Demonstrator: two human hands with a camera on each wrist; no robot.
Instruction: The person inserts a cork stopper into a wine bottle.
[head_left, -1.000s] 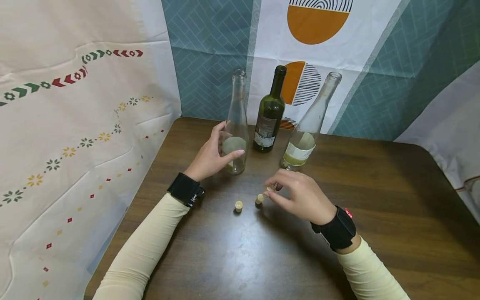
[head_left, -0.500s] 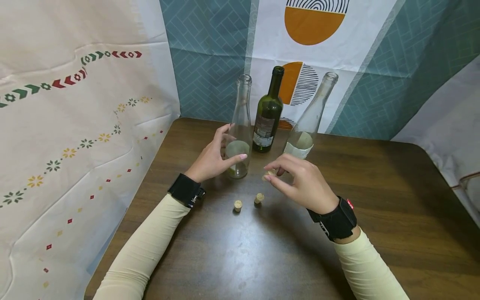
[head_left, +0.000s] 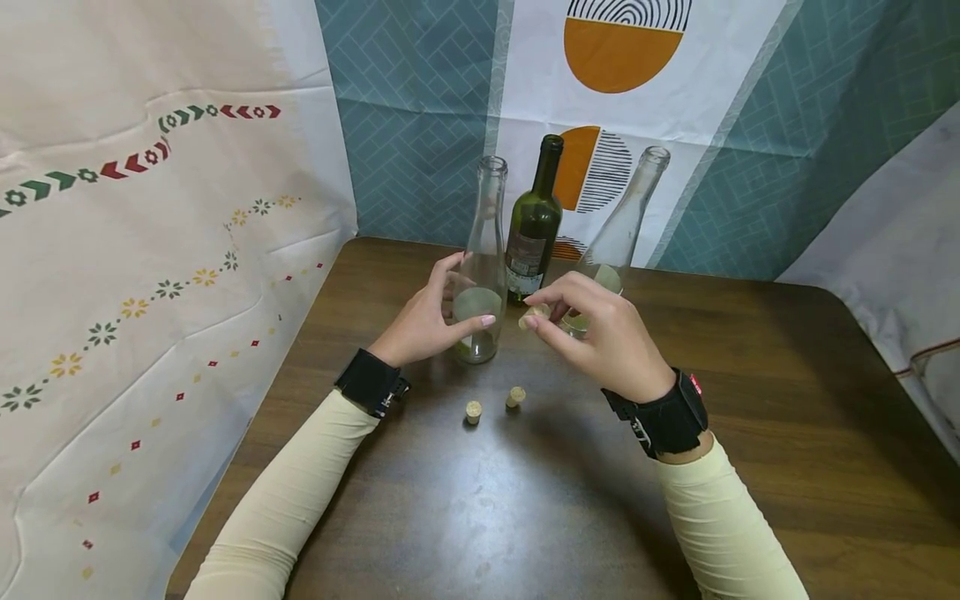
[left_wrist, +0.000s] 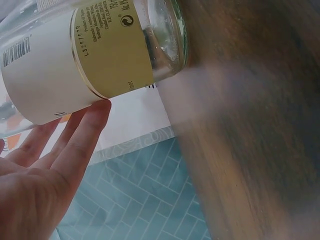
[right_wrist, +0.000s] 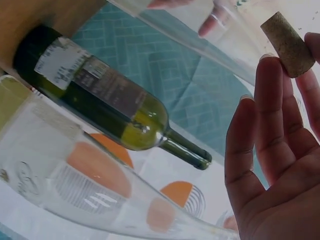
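Observation:
My left hand (head_left: 423, 325) holds a clear glass bottle (head_left: 489, 237) around its lower body, thumb in front and fingers behind. The bottle stands upright on the table. In the left wrist view, fingertips touch the bottle's white and olive label (left_wrist: 112, 55). Beside it, raised above the table, my right hand (head_left: 615, 337) pinches a cork (head_left: 533, 317) between thumb and fingers. The right wrist view shows this tapered cork (right_wrist: 287, 45) at the fingertips. Two more corks stand below the hands: one on the left (head_left: 473, 412), another on the right (head_left: 515, 397).
A dark green bottle (head_left: 535, 218) stands behind, between two clear ones. Another clear bottle (head_left: 626, 204) is at the back right, partly hidden by my right hand. The brown wooden table (head_left: 750, 375) meets hanging printed cloths (head_left: 420, 158) at its back and left.
My right hand has lifted its cork from beside the standing corks up toward the held bottle's lower body. The held bottle has shifted slightly right and nearer to me with my left hand.

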